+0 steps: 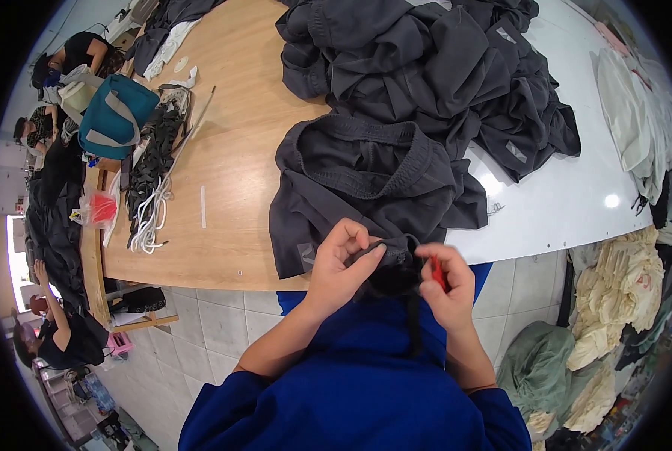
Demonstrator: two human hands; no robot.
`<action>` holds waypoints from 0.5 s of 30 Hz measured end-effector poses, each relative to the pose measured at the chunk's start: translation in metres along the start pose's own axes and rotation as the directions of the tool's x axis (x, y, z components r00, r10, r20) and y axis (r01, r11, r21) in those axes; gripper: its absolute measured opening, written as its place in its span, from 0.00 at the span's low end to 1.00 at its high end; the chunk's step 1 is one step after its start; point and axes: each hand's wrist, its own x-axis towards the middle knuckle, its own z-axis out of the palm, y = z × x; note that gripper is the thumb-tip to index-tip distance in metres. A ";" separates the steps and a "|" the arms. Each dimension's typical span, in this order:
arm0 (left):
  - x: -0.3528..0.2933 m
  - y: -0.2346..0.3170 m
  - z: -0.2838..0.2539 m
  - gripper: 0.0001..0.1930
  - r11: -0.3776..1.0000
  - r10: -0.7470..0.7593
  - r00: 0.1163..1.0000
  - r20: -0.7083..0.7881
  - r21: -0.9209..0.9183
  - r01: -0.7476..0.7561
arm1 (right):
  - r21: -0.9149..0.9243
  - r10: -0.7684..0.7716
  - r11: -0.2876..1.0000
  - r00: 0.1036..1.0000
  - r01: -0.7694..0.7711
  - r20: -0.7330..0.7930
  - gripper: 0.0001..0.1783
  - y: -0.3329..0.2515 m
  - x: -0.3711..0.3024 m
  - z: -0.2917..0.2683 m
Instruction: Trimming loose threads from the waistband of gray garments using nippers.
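Observation:
A dark grey garment with a gathered elastic waistband (351, 184) lies spread at the table's near edge, its waist opening toward the far side. My left hand (339, 270) is closed, pinching a hemmed edge of dark grey cloth (396, 249) between thumb and fingers. Just right of that edge, my right hand (450, 286) is wrapped round a small red tool (438, 272), which looks like thread snips; its blades are hidden. The right fingertips are close to the cloth edge, and whether they touch it I cannot tell. A black opening shows in the cloth below.
Beyond the garment rises a heap of similar dark grey garments (418, 68). On the left of the table (231, 150) are a teal bag (116, 120), white cord (152, 214) and dark straps. Cream cloth (617, 286) and green cloth (539, 357) are piled at right. Several people work at far left.

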 end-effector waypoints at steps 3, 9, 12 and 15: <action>0.000 0.000 0.000 0.10 1.000 0.010 1.000 0.015 -0.024 -0.010 | -0.105 -0.017 0.994 0.998 0.010 -0.066 0.22 0.005 0.000 -0.001; -0.001 0.001 -0.002 0.09 0.999 0.034 0.998 0.045 -0.011 -0.034 | -0.646 -0.417 0.691 0.909 0.325 0.012 0.19 -0.001 0.012 0.003; -0.002 0.000 -0.002 0.10 0.999 0.045 0.998 0.053 -0.007 -0.044 | -0.735 -0.431 0.610 0.902 0.297 0.007 0.20 -0.005 0.011 0.005; -0.002 0.001 -0.001 0.11 0.999 0.048 0.997 0.061 -0.004 -0.047 | -0.773 -0.446 0.557 0.895 0.303 0.030 0.20 -0.007 0.010 0.005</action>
